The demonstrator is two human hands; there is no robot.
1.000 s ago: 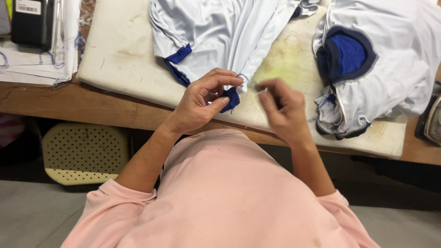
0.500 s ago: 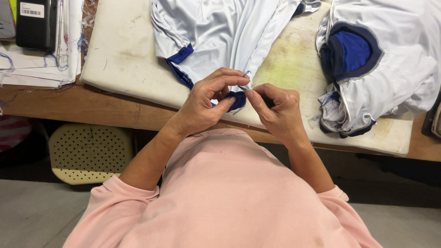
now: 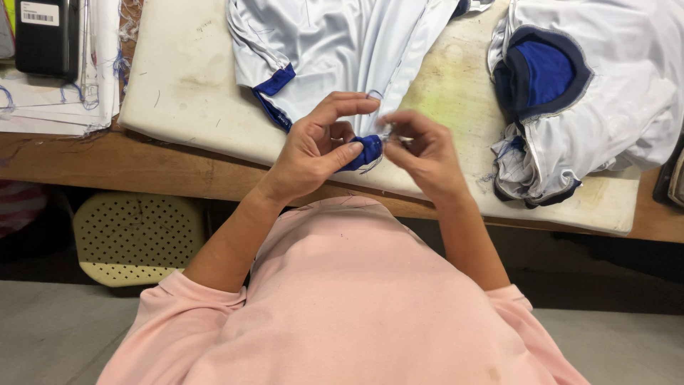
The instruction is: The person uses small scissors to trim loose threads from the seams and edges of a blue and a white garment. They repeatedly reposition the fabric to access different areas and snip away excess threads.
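Perforated cream stool, paper stack

left hand raised with thumb and forefinger pinched; right hand just beside it, fingertips curled together, forearms angled inward.

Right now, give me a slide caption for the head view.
Left hand pinches a white garment's blue cuff; right hand works beside it.
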